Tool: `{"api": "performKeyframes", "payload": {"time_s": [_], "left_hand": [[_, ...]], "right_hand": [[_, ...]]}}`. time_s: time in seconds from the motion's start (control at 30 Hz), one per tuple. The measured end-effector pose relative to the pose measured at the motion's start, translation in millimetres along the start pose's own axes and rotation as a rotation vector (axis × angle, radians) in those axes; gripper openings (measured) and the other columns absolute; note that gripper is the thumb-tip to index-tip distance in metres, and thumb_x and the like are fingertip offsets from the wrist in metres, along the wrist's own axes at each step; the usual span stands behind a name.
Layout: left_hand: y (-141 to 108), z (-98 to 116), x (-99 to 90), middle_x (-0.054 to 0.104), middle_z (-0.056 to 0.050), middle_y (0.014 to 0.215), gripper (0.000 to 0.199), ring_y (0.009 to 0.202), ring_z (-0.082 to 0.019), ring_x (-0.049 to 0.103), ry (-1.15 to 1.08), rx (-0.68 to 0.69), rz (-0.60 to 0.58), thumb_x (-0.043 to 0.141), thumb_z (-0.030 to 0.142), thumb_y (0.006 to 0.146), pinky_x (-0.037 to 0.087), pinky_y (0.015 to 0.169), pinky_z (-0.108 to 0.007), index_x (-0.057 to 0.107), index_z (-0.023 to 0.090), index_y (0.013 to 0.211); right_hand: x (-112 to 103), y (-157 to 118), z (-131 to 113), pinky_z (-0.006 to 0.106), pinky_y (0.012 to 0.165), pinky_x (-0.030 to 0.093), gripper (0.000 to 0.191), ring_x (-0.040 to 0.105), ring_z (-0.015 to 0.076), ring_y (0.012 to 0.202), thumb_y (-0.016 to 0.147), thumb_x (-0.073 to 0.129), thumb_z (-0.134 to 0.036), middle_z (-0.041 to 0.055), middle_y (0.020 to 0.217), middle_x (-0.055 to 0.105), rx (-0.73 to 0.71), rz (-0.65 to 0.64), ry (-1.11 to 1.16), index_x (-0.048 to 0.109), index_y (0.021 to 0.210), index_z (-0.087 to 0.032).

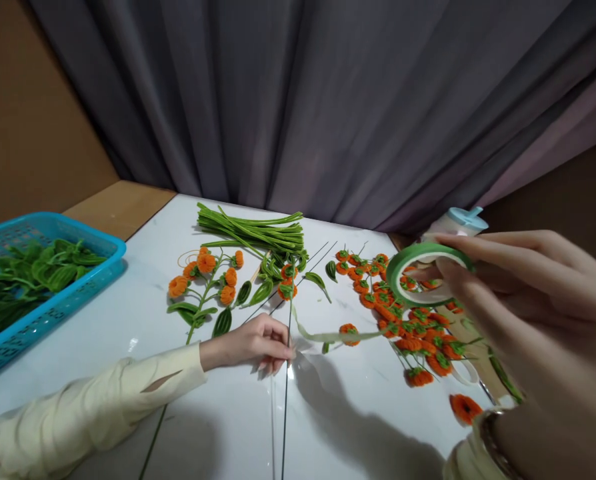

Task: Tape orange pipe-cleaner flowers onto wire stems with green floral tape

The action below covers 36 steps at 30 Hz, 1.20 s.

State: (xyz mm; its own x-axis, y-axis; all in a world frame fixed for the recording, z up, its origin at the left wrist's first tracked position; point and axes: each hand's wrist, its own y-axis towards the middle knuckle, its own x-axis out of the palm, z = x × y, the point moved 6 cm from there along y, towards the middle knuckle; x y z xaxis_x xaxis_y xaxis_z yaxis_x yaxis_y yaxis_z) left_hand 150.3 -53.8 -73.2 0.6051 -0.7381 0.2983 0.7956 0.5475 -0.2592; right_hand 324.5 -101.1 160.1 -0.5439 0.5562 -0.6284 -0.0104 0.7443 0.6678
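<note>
Well within table (243, 400) edges, left hand (264, 343) pinches stem (287, 417).

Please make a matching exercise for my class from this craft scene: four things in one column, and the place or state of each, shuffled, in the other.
Things
1. Tape roll
2. Basket
3. Dark thin stem
4. Bundle of green stems

Places and states
A. Lying at the back of the white table, near the curtain
B. Pinched in the left hand
C. Held up in the right hand
D. Blue, with green leaves inside

Right pairs: 1-C, 2-D, 3-B, 4-A
</note>
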Motion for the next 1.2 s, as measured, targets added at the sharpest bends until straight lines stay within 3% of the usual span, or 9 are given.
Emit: {"api": "performKeyframes", "payload": {"time_s": [0.13, 0.3, 0.43, 0.53, 0.67, 0.87, 0.97, 1.07, 1.2], "left_hand": [[2, 0, -2.3, 0.061, -0.003, 0.047, 0.043, 0.030, -0.008, 0.047, 0.070, -0.037, 0.053, 0.059, 0.048, 0.079, 0.032, 0.030, -0.018, 0.066, 0.010, 0.061], [-13, 29, -9.7, 0.040, 0.002, 0.029, 0.065, 0.026, -0.008, 0.035, 0.564, -0.131, 0.347, 0.043, 0.061, 0.084, 0.028, 0.033, -0.022, 0.053, 0.015, 0.039], [-33, 96, 13.2, 0.064, -0.002, 0.066, 0.042, 0.063, -0.015, 0.057, 0.912, 0.211, 0.577, 0.054, 0.053, 0.082, 0.043, 0.062, -0.025, 0.063, 0.016, 0.066], [-28, 121, 40.9, 0.065, -0.005, 0.106, 0.043, 0.098, -0.022, 0.057, 0.868, 0.341, 0.523, 0.065, 0.053, 0.073, 0.041, 0.084, -0.030, 0.063, 0.019, 0.100], [-1, 118, 62.9, 0.070, -0.002, 0.089, 0.027, 0.084, -0.018, 0.061, 0.622, 0.252, 0.331, 0.064, 0.043, 0.077, 0.043, 0.074, -0.027, 0.064, 0.017, 0.085], [8, 121, 54.9, 0.065, 0.001, 0.068, 0.022, 0.068, -0.015, 0.057, 0.723, 0.266, 0.401, 0.067, 0.039, 0.076, 0.040, 0.065, -0.026, 0.061, 0.018, 0.071], [5, 124, 46.9, 0.065, 0.001, 0.079, 0.043, 0.074, -0.017, 0.058, 0.785, 0.316, 0.471, 0.073, 0.050, 0.068, 0.042, 0.069, -0.028, 0.054, 0.020, 0.094], [2, 133, 47.8, 0.059, -0.006, 0.102, 0.049, 0.098, -0.022, 0.053, 1.016, 0.547, 0.562, 0.071, 0.052, 0.070, 0.041, 0.085, -0.035, 0.053, 0.021, 0.103], [12, 125, 53.9, 0.053, -0.009, 0.118, 0.039, 0.114, -0.026, 0.043, 1.175, 0.674, 0.460, 0.069, 0.050, 0.073, 0.034, 0.097, -0.042, 0.061, 0.022, 0.099]], "right_hand": [[10, -2, 22, 0.030, 0.047, 0.045, 0.016, 0.061, 0.0169, 0.066, 0.082, 0.065, -0.029, 0.0032, 0.093, 0.064, 0.166, 0.003, 0.142, 0.071, 0.097, -0.030], [21, -6, 39, 0.025, 0.048, 0.051, 0.021, 0.065, 0.0149, 0.066, 0.079, 0.069, -0.028, 0.0023, 0.091, 0.065, 0.228, -0.012, 0.285, 0.068, 0.100, -0.027], [32, -6, 41, 0.024, 0.043, 0.051, 0.019, 0.067, 0.0183, 0.062, 0.079, 0.069, -0.028, 0.0030, 0.078, 0.068, 0.283, -0.131, 0.359, 0.065, 0.097, -0.025], [41, -3, 35, 0.022, 0.041, 0.049, 0.008, 0.065, 0.0146, 0.054, 0.079, 0.064, -0.023, 0.0039, 0.085, 0.068, 0.256, -0.227, 0.401, 0.065, 0.087, -0.022], [49, 2, 39, 0.021, 0.038, 0.050, 0.006, 0.058, 0.0087, 0.046, 0.075, 0.060, -0.018, 0.0053, 0.094, 0.065, 0.304, -0.288, 0.431, 0.066, 0.075, -0.018], [66, 2, 67, 0.020, 0.034, 0.046, 0.010, 0.055, 0.0073, 0.036, 0.070, 0.056, -0.015, 0.0062, 0.087, 0.068, 0.515, -0.531, 0.529, 0.066, 0.067, -0.014], [76, -1, 80, 0.020, 0.033, 0.043, 0.010, 0.053, 0.0086, 0.033, 0.070, 0.058, -0.016, 0.0031, 0.066, 0.068, 0.568, -0.638, 0.523, 0.067, 0.067, -0.015], [89, -3, 84, 0.019, 0.031, 0.039, 0.009, 0.051, 0.0091, 0.031, 0.070, 0.060, -0.018, -0.0004, 0.049, 0.062, 0.596, -0.710, 0.561, 0.067, 0.065, -0.016], [103, -4, 81, 0.017, 0.031, 0.039, 0.010, 0.048, 0.0084, 0.028, 0.069, 0.057, -0.015, -0.0042, 0.036, 0.054, 0.621, -0.749, 0.629, 0.065, 0.062, -0.015]]}}
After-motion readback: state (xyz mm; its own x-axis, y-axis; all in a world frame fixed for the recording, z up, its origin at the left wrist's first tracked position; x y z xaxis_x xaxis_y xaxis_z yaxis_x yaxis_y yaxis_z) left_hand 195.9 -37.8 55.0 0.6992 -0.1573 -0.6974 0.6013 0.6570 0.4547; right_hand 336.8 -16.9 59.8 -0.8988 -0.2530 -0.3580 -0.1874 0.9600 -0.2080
